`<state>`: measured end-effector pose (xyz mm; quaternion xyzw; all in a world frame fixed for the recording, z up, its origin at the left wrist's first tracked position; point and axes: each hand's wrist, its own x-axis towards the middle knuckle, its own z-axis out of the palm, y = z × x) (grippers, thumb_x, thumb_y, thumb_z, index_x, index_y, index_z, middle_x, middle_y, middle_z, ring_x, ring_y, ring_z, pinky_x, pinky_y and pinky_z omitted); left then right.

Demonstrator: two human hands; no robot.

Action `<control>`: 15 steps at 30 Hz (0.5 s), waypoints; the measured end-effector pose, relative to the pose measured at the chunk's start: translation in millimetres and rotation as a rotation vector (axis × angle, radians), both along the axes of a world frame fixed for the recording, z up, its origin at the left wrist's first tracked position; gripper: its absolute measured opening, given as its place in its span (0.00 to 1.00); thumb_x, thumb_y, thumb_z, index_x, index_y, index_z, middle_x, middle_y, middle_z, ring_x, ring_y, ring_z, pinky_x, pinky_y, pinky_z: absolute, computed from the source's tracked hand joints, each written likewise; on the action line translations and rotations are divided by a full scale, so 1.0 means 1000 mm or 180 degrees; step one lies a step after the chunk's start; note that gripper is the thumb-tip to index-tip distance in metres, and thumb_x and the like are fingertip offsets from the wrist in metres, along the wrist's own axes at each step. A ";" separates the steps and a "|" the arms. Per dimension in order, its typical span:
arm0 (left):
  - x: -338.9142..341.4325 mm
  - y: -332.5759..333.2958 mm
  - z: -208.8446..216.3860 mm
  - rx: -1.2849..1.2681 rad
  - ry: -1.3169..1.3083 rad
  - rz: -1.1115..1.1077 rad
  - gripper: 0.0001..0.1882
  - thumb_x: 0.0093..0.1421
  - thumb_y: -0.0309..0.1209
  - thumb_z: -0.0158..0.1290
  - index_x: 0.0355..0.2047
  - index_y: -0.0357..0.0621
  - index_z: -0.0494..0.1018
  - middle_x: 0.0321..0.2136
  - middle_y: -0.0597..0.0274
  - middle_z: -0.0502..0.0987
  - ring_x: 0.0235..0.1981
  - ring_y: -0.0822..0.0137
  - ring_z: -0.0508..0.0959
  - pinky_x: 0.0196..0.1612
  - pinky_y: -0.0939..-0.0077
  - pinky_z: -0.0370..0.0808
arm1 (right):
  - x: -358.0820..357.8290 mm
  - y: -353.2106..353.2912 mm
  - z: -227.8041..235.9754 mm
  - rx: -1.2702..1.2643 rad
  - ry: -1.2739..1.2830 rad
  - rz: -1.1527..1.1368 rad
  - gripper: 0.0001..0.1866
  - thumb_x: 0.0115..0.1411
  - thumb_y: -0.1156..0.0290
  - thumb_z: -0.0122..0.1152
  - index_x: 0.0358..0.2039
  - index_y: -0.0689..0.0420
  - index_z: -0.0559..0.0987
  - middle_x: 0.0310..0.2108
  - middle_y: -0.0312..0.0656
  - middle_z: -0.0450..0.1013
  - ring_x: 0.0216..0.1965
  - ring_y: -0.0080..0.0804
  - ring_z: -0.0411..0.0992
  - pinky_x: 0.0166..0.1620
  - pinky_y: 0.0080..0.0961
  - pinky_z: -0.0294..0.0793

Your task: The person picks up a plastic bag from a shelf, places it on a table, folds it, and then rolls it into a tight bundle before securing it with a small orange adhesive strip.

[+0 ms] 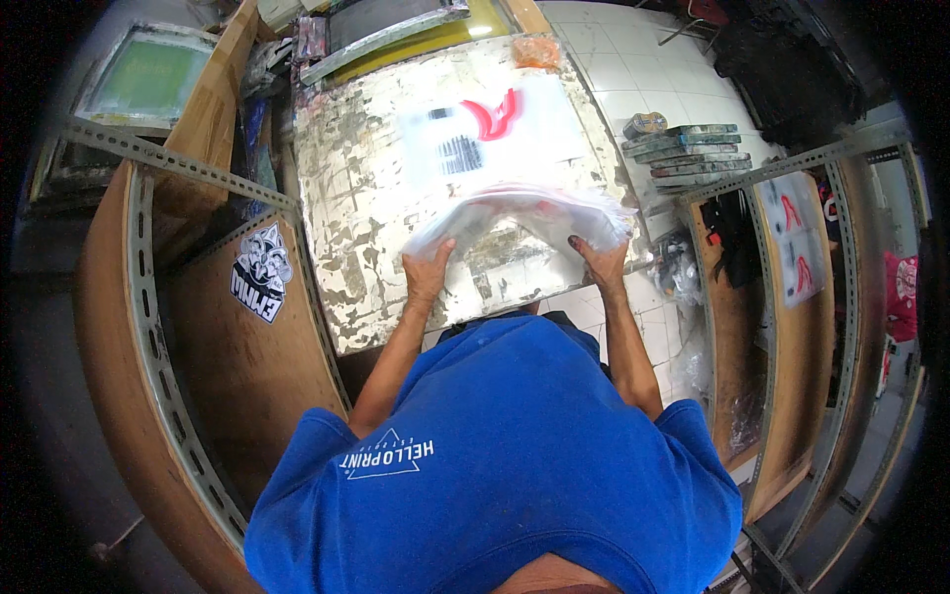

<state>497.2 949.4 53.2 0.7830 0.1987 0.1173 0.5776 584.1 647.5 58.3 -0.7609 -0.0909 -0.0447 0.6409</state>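
Observation:
Both my hands grip a stack of thin, clear, whitish plastic sheets over the near half of the worn, paint-flaked table. My left hand is closed on the stack's left end, thumb on the near side. At the right end my right hand does the same; a dark smudge shows on its thumb. Between them the stack bows upward in an arch, its layered edges fanned at the right. Just beyond lies a whitish sheet with a red curved print and black marks, partly blurred.
Framed screens lie at the table's far end, near an orange plastic packet. Wooden shelves with perforated metal posts flank me. At the right stand a pile of paint-stained frames and a shelf holding red-printed sheets.

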 end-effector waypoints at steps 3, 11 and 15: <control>0.007 -0.008 -0.006 -0.0572 -0.0477 0.0340 0.17 0.56 0.31 0.63 0.42 0.33 0.76 0.40 0.54 0.80 0.42 0.63 0.77 0.47 0.68 0.73 | 0.002 0.009 0.005 0.0467 0.0571 -0.0350 0.15 0.46 0.76 0.72 0.36 0.64 0.80 0.31 0.39 0.77 0.34 0.32 0.74 0.45 0.29 0.72; 0.008 -0.002 -0.009 -0.0609 -0.0323 0.0274 0.17 0.57 0.29 0.62 0.44 0.32 0.75 0.39 0.56 0.80 0.42 0.65 0.77 0.48 0.72 0.72 | -0.001 0.016 -0.006 0.0121 0.0197 -0.0304 0.17 0.46 0.78 0.73 0.38 0.64 0.80 0.38 0.41 0.77 0.38 0.29 0.75 0.45 0.25 0.73; 0.009 0.005 -0.022 -0.0560 -0.0387 0.0335 0.17 0.56 0.29 0.63 0.44 0.32 0.75 0.40 0.55 0.80 0.42 0.64 0.77 0.49 0.71 0.72 | 0.005 0.016 -0.012 0.0167 0.0387 -0.0171 0.20 0.45 0.77 0.74 0.40 0.65 0.79 0.38 0.40 0.77 0.37 0.29 0.75 0.45 0.25 0.73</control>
